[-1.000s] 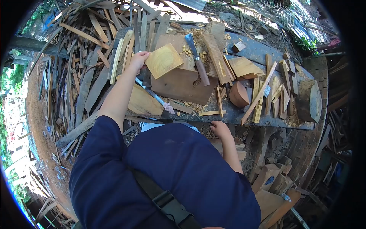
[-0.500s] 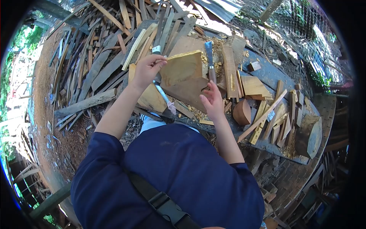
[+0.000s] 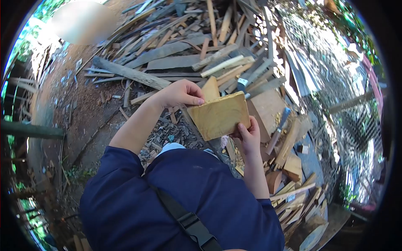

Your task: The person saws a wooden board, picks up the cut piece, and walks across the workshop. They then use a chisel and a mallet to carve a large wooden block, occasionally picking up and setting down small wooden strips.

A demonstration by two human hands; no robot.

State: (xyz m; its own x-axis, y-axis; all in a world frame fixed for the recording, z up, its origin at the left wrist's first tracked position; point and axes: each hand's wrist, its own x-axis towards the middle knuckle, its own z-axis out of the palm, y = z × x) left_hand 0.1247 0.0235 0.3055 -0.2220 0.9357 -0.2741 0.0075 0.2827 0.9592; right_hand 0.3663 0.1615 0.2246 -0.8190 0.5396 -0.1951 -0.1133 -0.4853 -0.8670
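A flat, light yellow wooden board (image 3: pixel 222 116) is held up in front of my body, tilted, its broad face towards me. My left hand (image 3: pixel 184 93) grips its upper left corner between thumb and fingers. On the board's right edge, my right hand (image 3: pixel 250 133) has its thumb on the face and its fingers behind, partly hidden. To the right of the board, a chisel (image 3: pixel 278 130) with a wooden handle and a bluish blade lies on the workbench.
Scrap wood strips (image 3: pixel 167 50) are piled beyond my hands. A long grey log (image 3: pixel 130 73) lies at the left of the pile. Offcuts (image 3: pixel 293 201) and a rounded wood block (image 3: pixel 274 181) lie at the right. Wire mesh (image 3: pixel 363 129) stands at the far right.
The view has turned left. The board has come off the bench area towards me. My right hand, apart from it before with fingers spread, now grips its right edge.
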